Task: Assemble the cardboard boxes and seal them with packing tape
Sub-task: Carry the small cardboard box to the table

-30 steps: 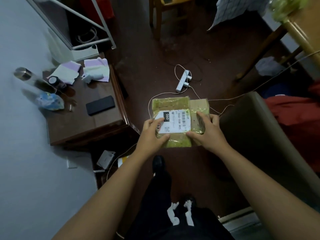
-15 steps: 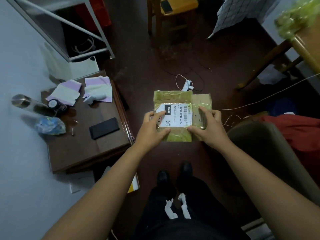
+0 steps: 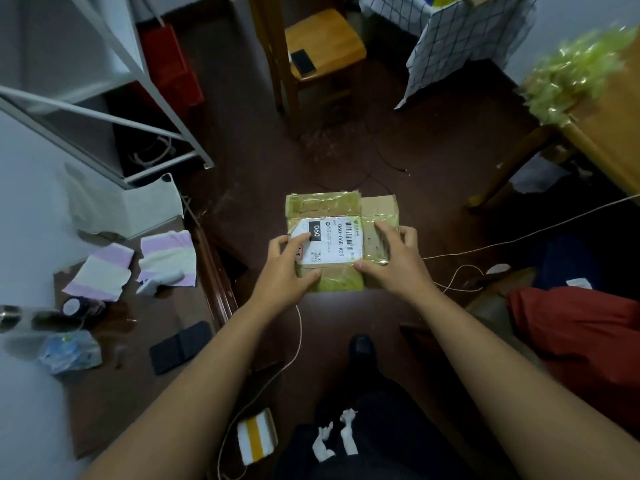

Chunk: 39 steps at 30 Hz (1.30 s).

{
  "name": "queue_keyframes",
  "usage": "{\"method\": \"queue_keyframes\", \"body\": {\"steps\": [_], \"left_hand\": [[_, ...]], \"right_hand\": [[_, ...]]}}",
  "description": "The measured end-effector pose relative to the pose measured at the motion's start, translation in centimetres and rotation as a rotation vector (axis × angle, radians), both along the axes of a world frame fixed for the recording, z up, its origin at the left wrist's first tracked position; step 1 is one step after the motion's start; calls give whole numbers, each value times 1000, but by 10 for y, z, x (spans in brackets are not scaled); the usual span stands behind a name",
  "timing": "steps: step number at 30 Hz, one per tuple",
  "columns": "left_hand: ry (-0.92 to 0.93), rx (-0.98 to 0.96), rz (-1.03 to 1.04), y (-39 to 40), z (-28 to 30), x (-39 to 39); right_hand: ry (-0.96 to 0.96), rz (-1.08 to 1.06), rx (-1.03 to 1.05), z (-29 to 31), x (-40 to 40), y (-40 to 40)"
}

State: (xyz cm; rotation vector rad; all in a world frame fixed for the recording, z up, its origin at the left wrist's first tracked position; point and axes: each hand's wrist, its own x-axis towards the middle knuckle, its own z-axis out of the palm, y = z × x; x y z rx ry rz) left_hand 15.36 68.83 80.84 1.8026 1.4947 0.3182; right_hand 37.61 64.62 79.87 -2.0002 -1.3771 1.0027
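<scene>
Dark brown floor (image 3: 346,98) fills the room below you, with a wooden chair (image 3: 322,46) ahead carrying a small dark object on its seat, and a checked cloth (image 3: 460,39) hanging at the upper right. You hold the cardboard box (image 3: 341,242) in mid-air in front of you, above the floor and clear of the furniture. It is wrapped in yellowish packing tape (image 3: 322,206), with bare cardboard showing at its far right corner, and a white shipping label (image 3: 327,242) faces up. Your left hand (image 3: 289,270) grips the box's near left edge, thumb curled along the near side and fingers lying over the label. Your right hand (image 3: 389,259) grips the right side, thumb pressed to the top near the label's lower corner and fingers curled over the far right edge. To your left stands a low brown tabletop (image 3: 145,375) with striped pink and white cloths (image 3: 168,258), a dark phone (image 3: 180,346), a crumpled plastic bag (image 3: 71,351) and what looks like a metal bottle (image 3: 20,318), though it is blurred. A thin cord (image 3: 519,239) runs across the floor at your right, beside a red fabric heap (image 3: 581,334).
</scene>
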Motion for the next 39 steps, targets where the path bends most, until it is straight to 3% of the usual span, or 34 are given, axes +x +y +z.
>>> {"method": "queue_keyframes", "body": {"steps": [18,32,39], "left_hand": [[6,12,-92,157,1,76],[-78,-90,-173,352,-12,82],[-113,-70,-267,416,0,115]], "right_hand": [[-21,-65,16,1,73,134],[-102,-180,-64,0,66,309],[-152,-258,-60,16,90,358]]}}
